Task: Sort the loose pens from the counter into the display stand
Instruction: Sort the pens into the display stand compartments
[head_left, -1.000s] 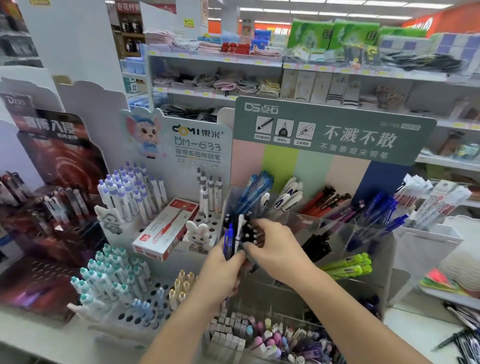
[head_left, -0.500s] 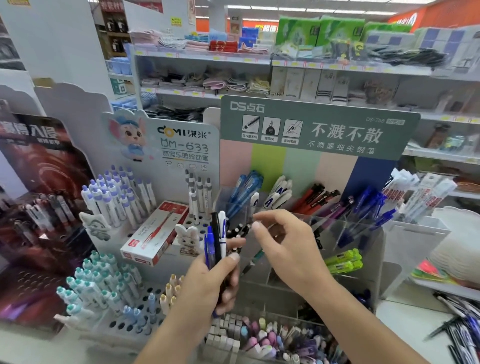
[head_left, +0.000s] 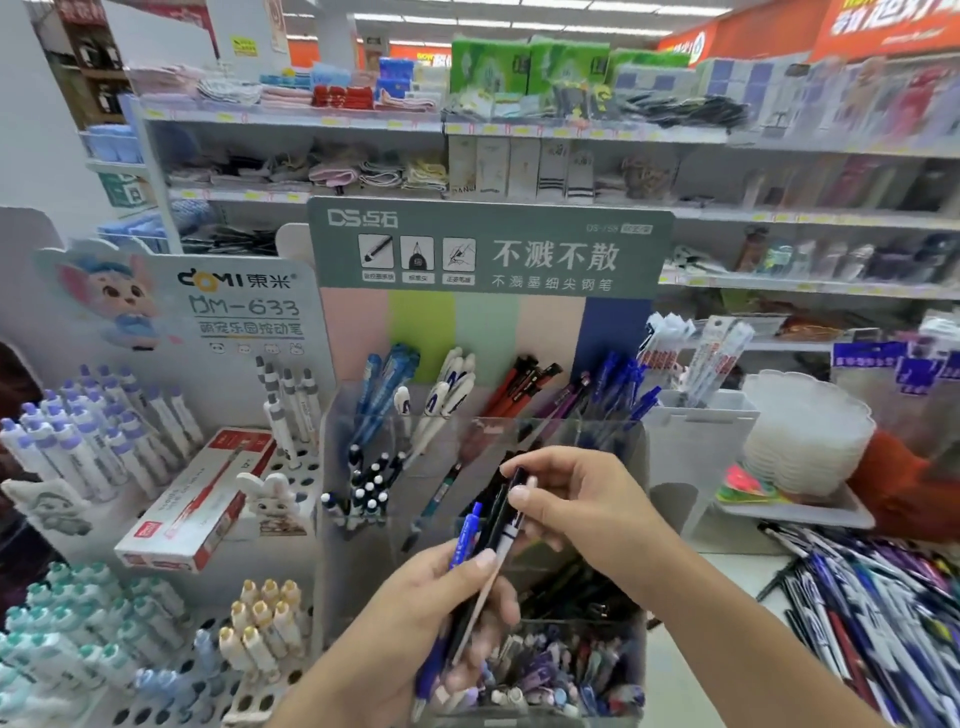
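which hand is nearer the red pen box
Left. The left hand, gripping a bunch of pens, is just right of the red pen box; the right hand is farther right.

White metal shop shelving (head_left: 291, 117) ran behind counter, stacked with folded cloths and green tissue packs (head_left: 524, 67). Fluorescent ceiling strips (head_left: 519, 23) glowed overhead; orange wall banner (head_left: 883, 23) at right.

Blue pen (head_left: 464, 540), black pen (head_left: 496, 512), red-and-white box (head_left: 200, 501).

2 bare forearms — no sleeves; left hand (head_left: 415, 613), right hand (head_left: 582, 499).
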